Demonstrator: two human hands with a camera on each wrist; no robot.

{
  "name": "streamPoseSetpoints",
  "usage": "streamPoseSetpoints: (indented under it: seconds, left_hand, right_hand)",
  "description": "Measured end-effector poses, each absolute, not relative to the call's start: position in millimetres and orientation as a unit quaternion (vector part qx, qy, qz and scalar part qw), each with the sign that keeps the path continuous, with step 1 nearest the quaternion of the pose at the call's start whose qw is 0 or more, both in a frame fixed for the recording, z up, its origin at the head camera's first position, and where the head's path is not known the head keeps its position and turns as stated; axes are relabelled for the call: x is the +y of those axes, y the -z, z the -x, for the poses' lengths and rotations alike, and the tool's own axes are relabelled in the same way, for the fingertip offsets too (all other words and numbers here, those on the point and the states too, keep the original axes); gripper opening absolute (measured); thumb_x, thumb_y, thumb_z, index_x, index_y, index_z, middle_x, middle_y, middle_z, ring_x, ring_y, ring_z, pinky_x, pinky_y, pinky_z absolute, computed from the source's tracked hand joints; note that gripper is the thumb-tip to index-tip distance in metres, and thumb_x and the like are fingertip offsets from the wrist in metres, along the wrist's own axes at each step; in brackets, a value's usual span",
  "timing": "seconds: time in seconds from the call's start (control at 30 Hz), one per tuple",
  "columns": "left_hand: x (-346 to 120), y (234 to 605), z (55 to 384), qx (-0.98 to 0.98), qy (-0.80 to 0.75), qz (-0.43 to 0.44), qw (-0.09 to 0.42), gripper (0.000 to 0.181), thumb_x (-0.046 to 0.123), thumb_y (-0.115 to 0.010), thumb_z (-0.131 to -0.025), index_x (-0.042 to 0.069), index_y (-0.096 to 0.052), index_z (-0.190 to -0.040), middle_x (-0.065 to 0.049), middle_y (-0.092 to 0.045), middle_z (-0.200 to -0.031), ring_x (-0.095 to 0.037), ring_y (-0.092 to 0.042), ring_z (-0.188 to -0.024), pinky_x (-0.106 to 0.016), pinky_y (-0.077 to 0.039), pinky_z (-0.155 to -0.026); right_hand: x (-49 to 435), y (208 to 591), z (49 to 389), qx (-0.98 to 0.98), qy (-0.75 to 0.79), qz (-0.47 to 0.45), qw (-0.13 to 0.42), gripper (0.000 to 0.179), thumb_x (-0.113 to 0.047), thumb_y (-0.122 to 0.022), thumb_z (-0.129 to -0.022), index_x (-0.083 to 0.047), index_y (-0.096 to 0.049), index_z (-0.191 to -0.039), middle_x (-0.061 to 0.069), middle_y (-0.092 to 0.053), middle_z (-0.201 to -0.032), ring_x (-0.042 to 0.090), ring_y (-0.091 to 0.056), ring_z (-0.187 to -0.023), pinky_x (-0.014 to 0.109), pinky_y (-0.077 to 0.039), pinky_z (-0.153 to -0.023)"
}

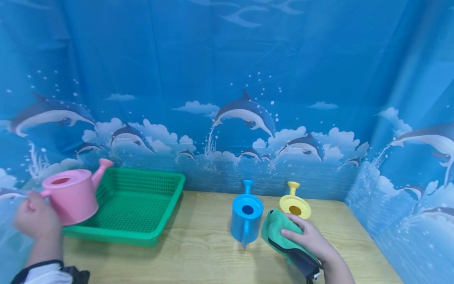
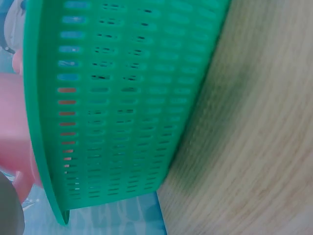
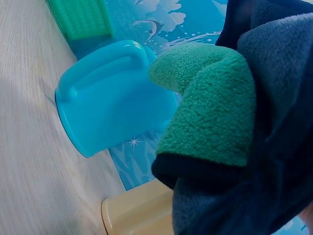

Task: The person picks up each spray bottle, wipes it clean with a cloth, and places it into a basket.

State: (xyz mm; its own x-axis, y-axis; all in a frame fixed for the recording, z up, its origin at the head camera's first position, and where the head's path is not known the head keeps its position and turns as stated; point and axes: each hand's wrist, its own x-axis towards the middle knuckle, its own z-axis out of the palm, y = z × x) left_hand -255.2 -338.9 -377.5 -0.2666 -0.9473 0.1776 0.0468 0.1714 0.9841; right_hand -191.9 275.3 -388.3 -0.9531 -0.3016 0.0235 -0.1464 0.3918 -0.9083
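My left hand (image 1: 38,217) grips the handle of a pink watering can (image 1: 72,197), its spout pointing right. In the head view the can overlaps the left side of a green plastic basket (image 1: 142,236); the left wrist view has the can (image 2: 12,122) behind the basket wall (image 2: 117,107). My right hand (image 1: 308,238) holds a bunched green and dark grey cloth (image 1: 280,228), fingers over its top. Just left of the cloth stands a blue watering can (image 1: 244,225), handle facing me. Behind the right hand is a yellow watering can (image 1: 292,203), its lower part hidden.
A wooden table (image 1: 202,244) carries the basket and the blue and yellow cans. A blue curtain (image 1: 227,79) printed with dolphins hangs behind and along both sides. The basket's slotted wall rises from the table at the left.
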Motion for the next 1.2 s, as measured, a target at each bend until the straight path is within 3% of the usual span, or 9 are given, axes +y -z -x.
streamPoseSetpoints:
  seconds: [0.4, 0.7, 0.97, 1.03, 1.2]
  left_hand:
    - [-356.8, 390.9, 265.3, -0.638, 0.532, -0.361, 0.423, 0.045, 0.054, -0.036, -0.097, 0.025, -0.037, -0.063, 0.021, -0.031, -0.055, -0.002, -0.03, -0.058, -0.02, -0.023, -0.055]
    - [-364.2, 387.7, 261.2, -0.668, 0.586, -0.337, 0.311, 0.038, 0.054, -0.032, -0.1, 0.025, -0.042, -0.077, 0.016, -0.039, -0.061, -0.001, -0.039, -0.053, -0.018, -0.031, -0.049]
    - [-369.1, 390.2, 265.7, -0.722, 0.558, -0.34, 0.229, 0.035, 0.059, -0.02, -0.098, 0.032, -0.04, -0.09, 0.01, -0.041, -0.076, -0.004, -0.042, -0.062, -0.024, -0.038, -0.055]
    - [-370.9, 389.7, 267.3, -0.733, 0.546, -0.341, 0.222, 0.039, 0.057, -0.019, -0.099, 0.027, -0.043, -0.093, 0.008, -0.042, -0.077, -0.004, -0.042, -0.057, -0.024, -0.039, -0.053]
    - [-375.2, 387.4, 271.4, -0.772, 0.505, -0.324, 0.209, 0.059, 0.049, -0.013, -0.1, 0.0, -0.045, -0.109, -0.003, -0.046, -0.073, -0.005, -0.043, -0.048, -0.027, -0.04, -0.048]
  right_hand:
    - [274.8, 389.7, 192.4, 0.827, 0.538, 0.145, 0.075, 0.057, -0.021, -0.058, -0.096, 0.006, -0.038, -0.142, 0.026, -0.055, -0.128, 0.004, -0.061, -0.099, 0.028, -0.052, -0.081]
    - [274.4, 389.4, 194.5, 0.831, 0.534, 0.131, 0.084, 0.061, -0.023, -0.059, -0.096, 0.007, -0.035, -0.143, 0.028, -0.052, -0.131, 0.01, -0.061, -0.104, 0.028, -0.052, -0.083]
    - [275.2, 391.2, 195.1, 0.83, 0.536, 0.129, 0.086, 0.06, -0.023, -0.06, -0.095, 0.006, -0.037, -0.142, 0.028, -0.053, -0.13, 0.009, -0.062, -0.101, 0.029, -0.053, -0.081]
    - [274.6, 390.9, 195.2, 0.832, 0.532, 0.133, 0.081, 0.059, -0.022, -0.06, -0.095, 0.006, -0.037, -0.142, 0.028, -0.053, -0.131, 0.01, -0.061, -0.102, 0.029, -0.053, -0.081]
    - [273.2, 389.8, 195.0, 0.839, 0.523, 0.128, 0.074, 0.06, -0.023, -0.061, -0.095, 0.006, -0.038, -0.142, 0.028, -0.052, -0.132, 0.016, -0.06, -0.107, 0.028, -0.052, -0.082]
